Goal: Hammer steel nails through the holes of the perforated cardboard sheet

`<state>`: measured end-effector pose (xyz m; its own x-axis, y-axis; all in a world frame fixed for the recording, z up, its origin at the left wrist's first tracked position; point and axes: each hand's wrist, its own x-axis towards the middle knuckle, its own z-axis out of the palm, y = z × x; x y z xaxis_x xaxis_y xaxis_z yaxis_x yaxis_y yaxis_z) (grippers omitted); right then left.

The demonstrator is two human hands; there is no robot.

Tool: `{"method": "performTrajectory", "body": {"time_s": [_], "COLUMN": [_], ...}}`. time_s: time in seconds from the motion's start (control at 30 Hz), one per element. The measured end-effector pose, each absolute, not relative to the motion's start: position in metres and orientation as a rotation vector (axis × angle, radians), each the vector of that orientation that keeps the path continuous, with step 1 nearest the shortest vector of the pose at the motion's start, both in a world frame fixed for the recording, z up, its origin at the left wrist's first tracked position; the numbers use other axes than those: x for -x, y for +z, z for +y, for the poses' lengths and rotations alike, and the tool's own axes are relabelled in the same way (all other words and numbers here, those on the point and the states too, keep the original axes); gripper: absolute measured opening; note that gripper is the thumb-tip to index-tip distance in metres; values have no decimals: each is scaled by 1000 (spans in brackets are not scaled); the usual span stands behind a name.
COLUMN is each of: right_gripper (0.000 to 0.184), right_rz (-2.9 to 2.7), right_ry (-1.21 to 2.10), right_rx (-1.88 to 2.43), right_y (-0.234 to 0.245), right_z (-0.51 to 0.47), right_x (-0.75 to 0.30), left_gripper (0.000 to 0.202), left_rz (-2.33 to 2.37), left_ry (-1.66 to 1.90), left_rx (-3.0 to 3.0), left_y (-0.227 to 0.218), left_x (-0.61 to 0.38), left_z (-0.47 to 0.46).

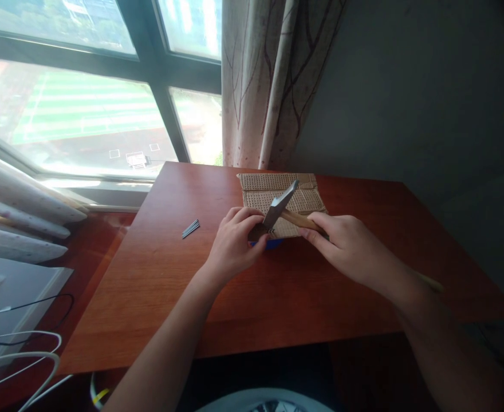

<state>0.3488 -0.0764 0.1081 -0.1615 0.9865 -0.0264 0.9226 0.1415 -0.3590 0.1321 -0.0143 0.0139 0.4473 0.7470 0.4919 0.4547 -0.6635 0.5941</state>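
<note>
My right hand is closed round the wooden handle of a hammer. The hammer's grey metal head is raised at a slant above a piece of perforated cardboard, close to my left fingers. My left hand curls its thumb and fingers about a small dark brown piece at the cardboard's near left corner; what it is made of is hard to tell. Just under the cardboard's near edge shows a bit of something blue, mostly hidden. Left of my left hand, several nails lie side by side.
All this rests on a reddish-brown wooden table. Behind it are a window and a patterned curtain. A wooden stick-like end shows past my right forearm. Cables hang at the lower left.
</note>
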Motion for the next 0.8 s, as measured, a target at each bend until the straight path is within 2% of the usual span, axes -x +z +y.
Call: {"method": "performTrajectory", "body": {"time_s": [0.53,0.8], "right_gripper": [27,18], "right_rz": [-2214,-2085], "right_ry": [365,359], "right_rx": [1917,1744], "right_y": [103,102], "right_z": [-82,-86], "right_x": [-343,-349], "left_gripper": [18,22], "left_rz": [1013,1017], "left_ry": [1074,1062], "left_rx": [-2322,-2335], "left_y": [14,13], "left_x": [-132,-132], "left_z": [-15,-14]}}
